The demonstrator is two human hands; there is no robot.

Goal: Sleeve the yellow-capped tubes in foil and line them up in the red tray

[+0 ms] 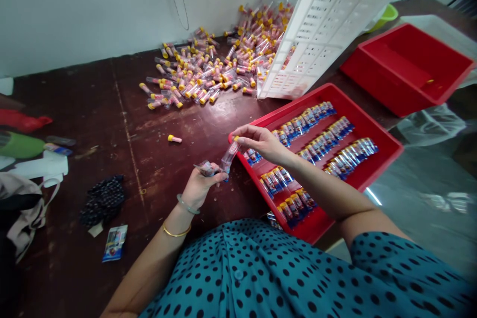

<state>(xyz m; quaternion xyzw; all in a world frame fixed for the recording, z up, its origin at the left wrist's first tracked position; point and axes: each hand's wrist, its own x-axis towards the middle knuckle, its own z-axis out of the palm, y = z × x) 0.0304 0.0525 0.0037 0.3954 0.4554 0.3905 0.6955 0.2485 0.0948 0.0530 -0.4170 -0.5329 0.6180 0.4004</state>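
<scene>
In front of my body, my right hand [257,141] pinches the upper end of a small clear tube [230,153] with a yellow cap and pink contents. A small red spot shows at its fingertips. The tube slants down toward my left hand [201,185], which is closed on clear plastic packets [206,168]. The tube's lower end meets a packet's blue edge at the left fingers; whether it is inside the packet I cannot tell. Right of my hands, a red tray [387,151] holds rows of packed tubes [326,141]. One loose capped tube [174,138] lies on the table.
A heap of capped tubes [208,69] lies against the wall, beside an upright white plastic crate [309,35]. A deep red bin [391,79] stands at right. On the table's left are dark dotted cloth [104,199], a flat blue packet [115,243] and a bag [22,208].
</scene>
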